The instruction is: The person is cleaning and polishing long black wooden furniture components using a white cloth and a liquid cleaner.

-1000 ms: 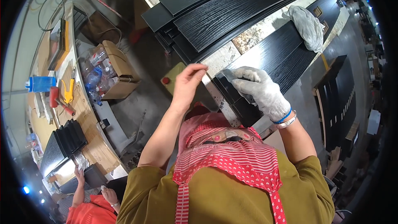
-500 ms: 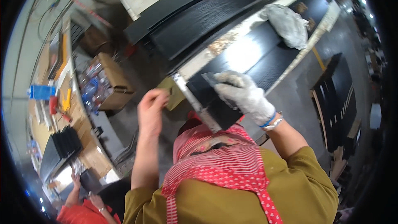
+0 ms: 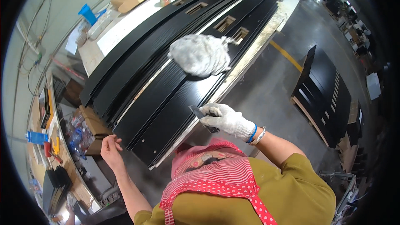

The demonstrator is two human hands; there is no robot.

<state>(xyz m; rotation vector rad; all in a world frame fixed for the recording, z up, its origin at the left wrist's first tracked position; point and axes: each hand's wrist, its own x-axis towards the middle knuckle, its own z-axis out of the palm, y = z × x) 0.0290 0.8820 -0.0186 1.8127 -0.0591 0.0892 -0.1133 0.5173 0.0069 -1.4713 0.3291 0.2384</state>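
Small grey scraper blade (image 3: 199, 111) pinched in gloved right hand (image 3: 228, 120), resting on nearest black panel (image 3: 175, 112). Could gouge the finish if tilted. Bare left hand (image 3: 110, 148) off the corner, loosely curled, empty. Rag (image 3: 200, 54) further up.

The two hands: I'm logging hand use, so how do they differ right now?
The right hand wears a white glove and grips a small dark scraper at the black panels; the left hand is bare and holds nothing. The right is over the panel edge; the left hangs beside the panel ends. Both are the same person's.
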